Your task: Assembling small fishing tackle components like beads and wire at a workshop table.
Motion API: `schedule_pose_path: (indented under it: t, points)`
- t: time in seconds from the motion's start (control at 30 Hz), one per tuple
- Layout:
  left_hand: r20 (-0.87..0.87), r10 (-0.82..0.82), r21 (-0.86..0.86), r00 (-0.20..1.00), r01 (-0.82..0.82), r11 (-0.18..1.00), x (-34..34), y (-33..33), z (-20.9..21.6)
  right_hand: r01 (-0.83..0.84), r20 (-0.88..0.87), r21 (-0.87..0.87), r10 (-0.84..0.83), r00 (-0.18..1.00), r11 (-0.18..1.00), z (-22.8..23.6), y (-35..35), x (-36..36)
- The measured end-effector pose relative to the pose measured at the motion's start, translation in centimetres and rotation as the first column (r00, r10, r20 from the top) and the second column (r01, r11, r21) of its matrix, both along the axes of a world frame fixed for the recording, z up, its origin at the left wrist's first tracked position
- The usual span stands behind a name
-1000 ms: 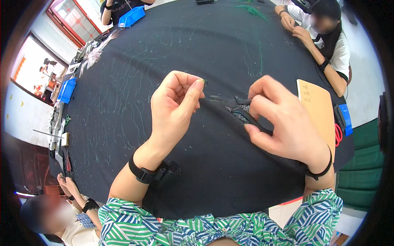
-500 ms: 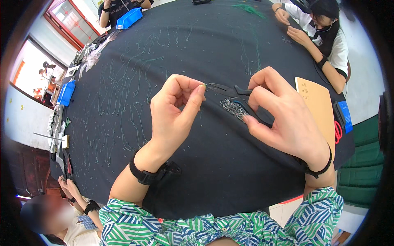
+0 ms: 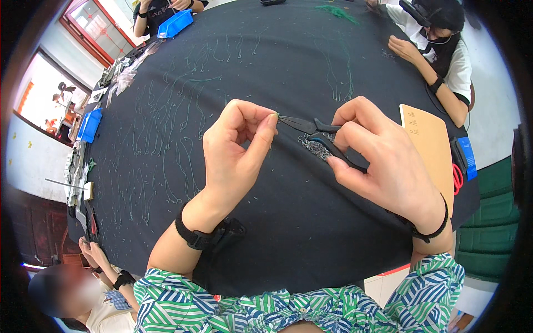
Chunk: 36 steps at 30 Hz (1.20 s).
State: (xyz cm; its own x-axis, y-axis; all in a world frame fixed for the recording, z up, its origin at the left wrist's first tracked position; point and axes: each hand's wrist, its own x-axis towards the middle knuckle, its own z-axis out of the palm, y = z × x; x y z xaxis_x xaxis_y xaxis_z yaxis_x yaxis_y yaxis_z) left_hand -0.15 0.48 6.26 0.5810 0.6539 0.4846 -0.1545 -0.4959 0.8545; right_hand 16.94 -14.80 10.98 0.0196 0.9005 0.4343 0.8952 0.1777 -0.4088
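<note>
My left hand [image 3: 236,152] is closed, thumb and forefinger pinched on a tiny item with a speck of green at the fingertips; its kind is too small to tell. In my right hand [image 3: 386,164] I grip black-handled needle-nose pliers [image 3: 300,125]. Their narrow jaws are nearly together, and the tips reach my left fingertips. Below the pliers, partly covered by them, lies a heap of small silvery metal pieces [image 3: 316,149] on the black cloth [image 3: 288,222].
Thin green threads [image 3: 186,166] lie across the cloth at left. A tan paper pad [image 3: 427,150], red-handled scissors [image 3: 457,178] and a blue packet [image 3: 468,158] sit at right. Blue trays [image 3: 175,23] stand farther off. Co-workers sit around the table.
The plier jaws have closed together and their tips have shifted slightly left to my left fingertips. My left hand has barely moved. The far-right co-worker's hands have drawn apart.
</note>
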Motion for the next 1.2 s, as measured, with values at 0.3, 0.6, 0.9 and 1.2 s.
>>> schedule_pose_path:
  t: [0.3, 0.6, 0.9, 1.2]
  points:
    - [-0.017, 0.003, 0.006, 1.000, -0.003, 1.000, 0.5, -0.1, -0.5, 0.050, 0.036, -0.048, -0.048, 0.998, 0.998, -0.2, -0.1, -0.1]
    - [-0.040, 0.073, 0.008, 0.997, -0.072, 0.997, 0.7, 0.3, -1.0, 0.380, 0.260, -0.021, -0.362, 0.895, 0.925, -0.3, -0.2, 2.8]
    - [-0.020, 0.083, 0.008, 0.996, -0.083, 0.997, 0.6, 0.7, -1.1, 0.557, 0.298, 0.095, -0.558, 0.775, 0.825, -1.7, -0.7, 11.1]
    - [-0.042, 0.068, 0.032, 0.997, -0.066, 0.997, 0.0, 0.9, -1.0, 0.708, 0.384, 0.125, -0.692, 0.611, 0.695, -3.1, -0.6, 14.7]
